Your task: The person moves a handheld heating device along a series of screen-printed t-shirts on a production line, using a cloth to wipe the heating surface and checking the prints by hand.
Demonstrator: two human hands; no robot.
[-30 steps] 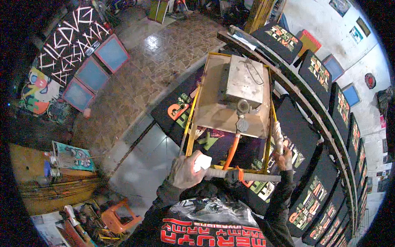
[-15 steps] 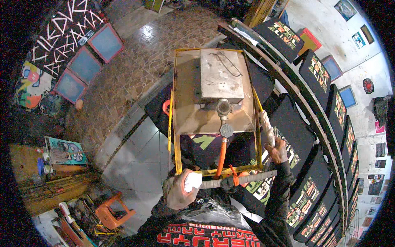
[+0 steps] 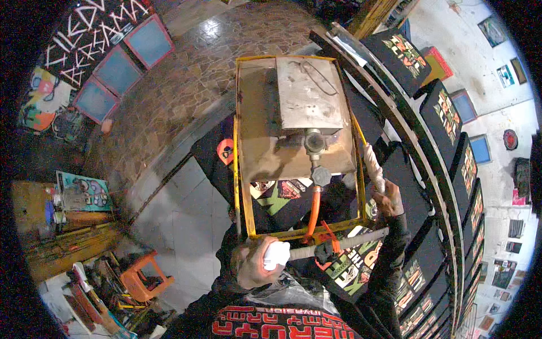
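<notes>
In front of me is a brown metal hood (image 3: 259,152) in a yellow frame, with a pale metal box (image 3: 312,93) on top. A round metal fitting (image 3: 314,141) joins an orange hose (image 3: 314,209) at its near side. My left hand (image 3: 254,264) is closed around the end of a wrapped crossbar (image 3: 361,238), where white material (image 3: 276,255) shows. My right hand (image 3: 389,199) grips a pale wrapped side handle (image 3: 372,166) at the frame's right. Orange straps (image 3: 330,236) are tied on the crossbar. Beneath the frame lies a black printed shirt (image 3: 282,198).
Black printed shirts (image 3: 451,121) line a long curved rail (image 3: 415,135) on the right. An orange plastic stool (image 3: 145,277) and piled wood stand at lower left. Blue mesh screens (image 3: 117,70) lean at upper left. A stone-patterned floor (image 3: 192,73) lies beyond a pale tiled strip (image 3: 178,198).
The hood has shifted slightly against the shirts below, and more of the print under the frame shows. An orange print at its left is now more exposed. Both hands keep their grip.
</notes>
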